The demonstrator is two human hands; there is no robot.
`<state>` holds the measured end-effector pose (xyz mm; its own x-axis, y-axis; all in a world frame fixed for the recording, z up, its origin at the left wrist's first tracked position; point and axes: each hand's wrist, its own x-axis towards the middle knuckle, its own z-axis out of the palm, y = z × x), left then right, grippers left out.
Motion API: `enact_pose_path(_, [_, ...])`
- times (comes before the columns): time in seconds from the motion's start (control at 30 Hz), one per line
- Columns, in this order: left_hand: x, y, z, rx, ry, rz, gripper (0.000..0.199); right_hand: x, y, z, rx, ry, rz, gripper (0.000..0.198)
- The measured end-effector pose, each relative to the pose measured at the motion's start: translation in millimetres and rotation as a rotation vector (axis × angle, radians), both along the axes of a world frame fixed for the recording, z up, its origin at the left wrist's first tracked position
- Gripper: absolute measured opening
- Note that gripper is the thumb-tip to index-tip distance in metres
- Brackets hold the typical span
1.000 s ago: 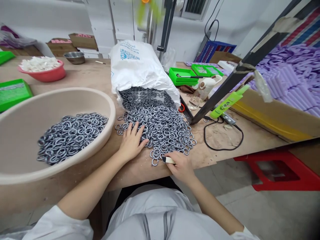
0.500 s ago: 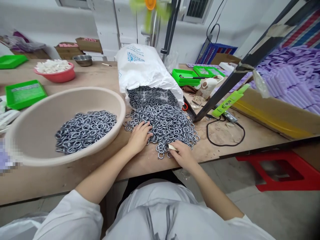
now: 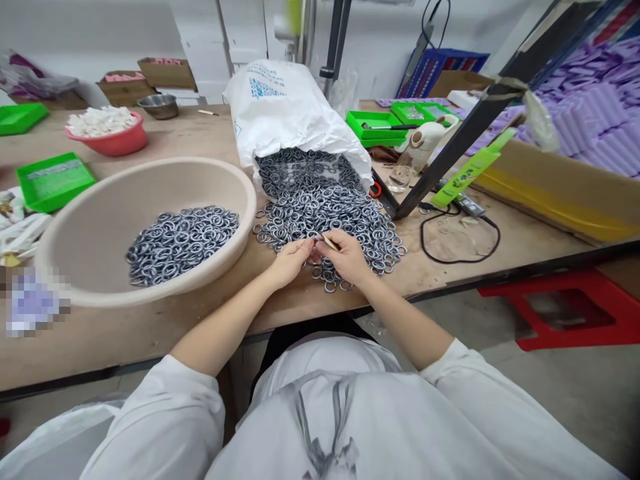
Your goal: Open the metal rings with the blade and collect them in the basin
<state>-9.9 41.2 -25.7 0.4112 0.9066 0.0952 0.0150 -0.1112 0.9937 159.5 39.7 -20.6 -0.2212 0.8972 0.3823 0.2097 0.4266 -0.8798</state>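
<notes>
Grey rings (image 3: 350, 220) lie in a loose heap on the table, spilling from the mouth of a white sack (image 3: 285, 110). Over the heap's near edge, my left hand (image 3: 293, 261) and my right hand (image 3: 347, 259) meet at the fingertips. The left fingers are pinched together; whatever they hold is too small and covered to make out. Between the right thumb and fingers sits a slim pale stick-like tool (image 3: 330, 243), its tip hidden at the left fingertips. Left of the heap, a large beige basin (image 3: 80, 240) contains more grey rings (image 3: 185, 243).
A dark metal post (image 3: 450, 140) slants up right of the heap, near a black cable (image 3: 463, 260). Green trays (image 3: 55, 183), a red bowl (image 3: 113, 137) and a metal bowl (image 3: 159, 107) stand at the back left. A cardboard box (image 3: 560, 200) with purple pieces is right.
My left hand has left the rings and closed its fingers. My right hand has moved up and left with the pale tool, so the fingertips now meet. The camera view has shifted slightly.
</notes>
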Motion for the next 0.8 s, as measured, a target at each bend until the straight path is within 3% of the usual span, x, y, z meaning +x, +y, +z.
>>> enact_pose_path(0.13, [1.8, -0.8, 4.3, -0.038, -0.097, 0.161, 0.043, -8.2, 12.3, 6.2, -0.187, 0.205, 0.063, 0.042])
enact_pose_path(0.2, [0.5, 0.2, 7.5, -0.049, -0.137, 0.241, 0.038, -9.2, 17.8, 10.5, -0.241, 0.198, 0.107, 0.048])
enact_pose_path(0.3, [-1.7, 1.2, 11.6, -0.097, -0.191, 0.251, 0.037, -11.1, 23.2, 13.1, -0.289, 0.174, 0.179, 0.055])
enact_pose_path(0.43, [-0.3, -1.1, 12.4, -0.179, -0.215, 0.268, 0.034, -16.9, 22.1, 7.4, -0.189, 0.187, 0.078, 0.055])
enact_pose_path(0.63, [4.7, -6.8, 10.9, -0.221, -0.228, 0.282, 0.034, -20.8, 13.8, 4.9, -0.124, 0.114, 0.055, 0.052])
enact_pose_path(0.8, [5.2, -8.0, 14.0, -0.283, -0.305, 0.341, 0.034, -14.1, 7.9, 8.2, 0.107, -0.112, -0.078, 0.053])
